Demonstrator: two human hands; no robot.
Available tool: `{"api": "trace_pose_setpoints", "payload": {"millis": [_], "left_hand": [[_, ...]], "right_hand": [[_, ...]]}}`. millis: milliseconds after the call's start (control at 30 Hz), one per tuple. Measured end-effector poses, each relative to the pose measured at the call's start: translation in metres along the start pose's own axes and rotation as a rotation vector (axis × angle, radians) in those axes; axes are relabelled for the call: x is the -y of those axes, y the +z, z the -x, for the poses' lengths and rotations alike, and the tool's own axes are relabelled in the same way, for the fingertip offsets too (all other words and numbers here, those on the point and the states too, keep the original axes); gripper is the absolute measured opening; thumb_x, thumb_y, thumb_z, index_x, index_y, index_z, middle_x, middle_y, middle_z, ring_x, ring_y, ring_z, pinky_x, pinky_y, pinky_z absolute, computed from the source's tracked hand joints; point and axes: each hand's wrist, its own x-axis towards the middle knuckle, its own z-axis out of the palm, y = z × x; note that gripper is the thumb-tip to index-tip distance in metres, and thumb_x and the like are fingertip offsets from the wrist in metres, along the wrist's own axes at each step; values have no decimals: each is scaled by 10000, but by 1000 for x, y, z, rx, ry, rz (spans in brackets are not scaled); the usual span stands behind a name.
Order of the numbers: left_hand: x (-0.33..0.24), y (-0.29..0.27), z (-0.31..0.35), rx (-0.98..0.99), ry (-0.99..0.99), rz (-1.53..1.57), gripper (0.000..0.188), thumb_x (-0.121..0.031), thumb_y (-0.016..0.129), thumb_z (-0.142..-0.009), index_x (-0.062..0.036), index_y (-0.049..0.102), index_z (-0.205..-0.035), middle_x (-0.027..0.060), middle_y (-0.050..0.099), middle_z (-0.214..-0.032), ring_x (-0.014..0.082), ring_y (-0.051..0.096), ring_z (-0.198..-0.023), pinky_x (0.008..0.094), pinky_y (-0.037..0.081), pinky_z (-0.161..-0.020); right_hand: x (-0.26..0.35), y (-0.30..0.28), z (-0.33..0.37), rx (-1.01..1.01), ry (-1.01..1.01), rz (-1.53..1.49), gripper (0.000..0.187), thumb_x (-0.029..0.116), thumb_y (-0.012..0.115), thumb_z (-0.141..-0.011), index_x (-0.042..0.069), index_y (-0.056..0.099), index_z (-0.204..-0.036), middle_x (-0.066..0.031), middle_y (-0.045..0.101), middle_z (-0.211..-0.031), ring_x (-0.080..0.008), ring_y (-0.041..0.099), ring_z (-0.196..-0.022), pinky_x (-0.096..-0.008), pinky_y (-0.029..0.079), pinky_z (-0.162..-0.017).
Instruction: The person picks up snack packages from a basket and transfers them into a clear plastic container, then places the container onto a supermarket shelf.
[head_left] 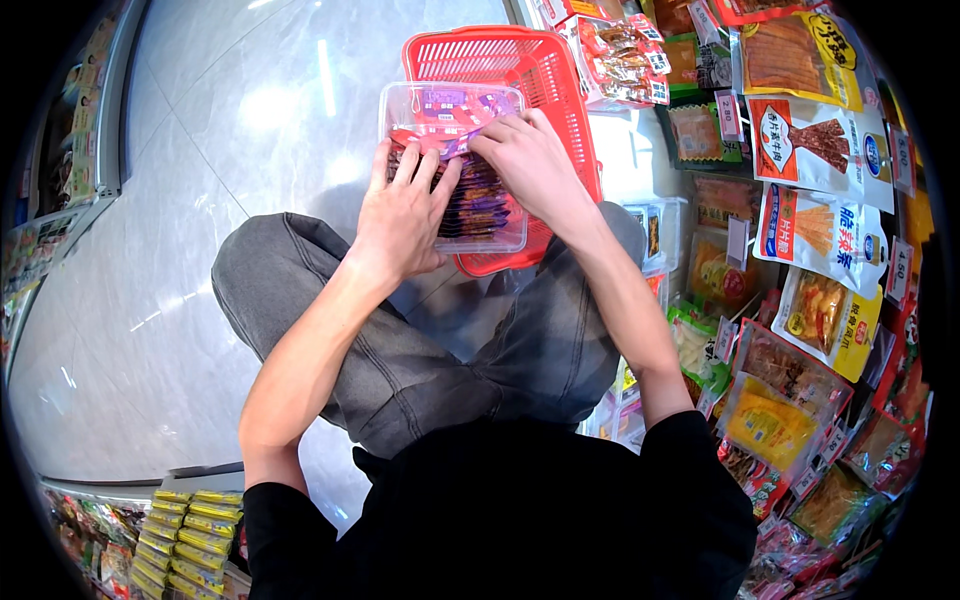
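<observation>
A: What is seen nearest, working outward from the clear plastic tub (452, 170)?

B: Closest in, grey-trousered knees (400, 350) are seen below the tub, which appears to be propped at their far end. The left hand (400, 215) is laid flat on the tub's near-left part, fingers spread and pressing on the row of small dark and purple snack packets (470, 200) inside it; nothing is gripped. The right hand (535, 160) is set on the tub's right side, its fingertips curled onto the packets near the middle, possibly pinching one, though that cannot be told for certain.

A: And the step in hand?

B: The packets are judged to be being squared up and packed down in the tub. The next move would call for an even push from both hands so that the rows are kept upright and none is tipped over the rim.

A: Beyond the tub?

B: A red plastic mesh basket (540, 70) is seen under and behind it, on the pale glossy floor (200, 150). To the tub's right, hanging bags of dried snacks (810, 230) are ranged.
</observation>
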Motion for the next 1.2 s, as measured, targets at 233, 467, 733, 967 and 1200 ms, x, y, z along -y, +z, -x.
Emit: {"api": "trace_pose_setpoints", "payload": {"millis": [233, 467, 733, 967, 1200], "left_hand": [[-1, 2, -1, -92, -29, 28, 1199, -500, 846, -536, -68, 287, -1505, 150, 437, -1434, 330, 359, -1381, 545, 197, -1165], [2, 3, -1, -13, -45, 82, 1221, -454, 863, -509, -64, 277, -1507, 144, 446, -1438, 306, 342, -1408, 545, 188, -1168], [2, 4, -3, -65, -31, 93, 1225, -444, 870, -506, -88, 277, -1517, 122, 468, -1413, 312, 351, -1403, 560, 186, -1159], [4, 4, 2, -49, -30, 48, 1211, -519, 847, -533, -93, 283, -1516, 111, 468, -1397, 321, 385, -1357, 573, 221, -1142], [7, 7, 5, -57, -26, 25, 1232, -553, 843, -530, -101, 268, -1522, 112, 463, -1397, 318, 397, -1342, 578, 218, -1140]], "right_hand": [[-15, 5, -3, 7, 25, -188, 213, 81, 604, -805, 96, 706, -992, -82, 694, -1017, -246, 645, -991, -392, 450, -852], [-55, 19, 13, -518, 552, -504, 209, 54, 540, -932, 14, 647, -1108, -164, 684, -1036, -305, 661, -974, -393, 511, -848], [-160, 162, 68, 1033, 453, -313, 237, 173, 646, -837, 56, 707, -1034, -178, 718, -984, -283, 699, -892, -434, 543, -771], [-148, 164, 49, 1031, 477, -137, 187, 171, 693, -834, 61, 710, -985, -150, 715, -1033, -317, 687, -942, -437, 543, -830], [-133, 158, 55, 805, 550, -112, 195, 76, 660, -791, 56, 668, -985, -193, 696, -1017, -364, 678, -953, -458, 549, -818]]}}
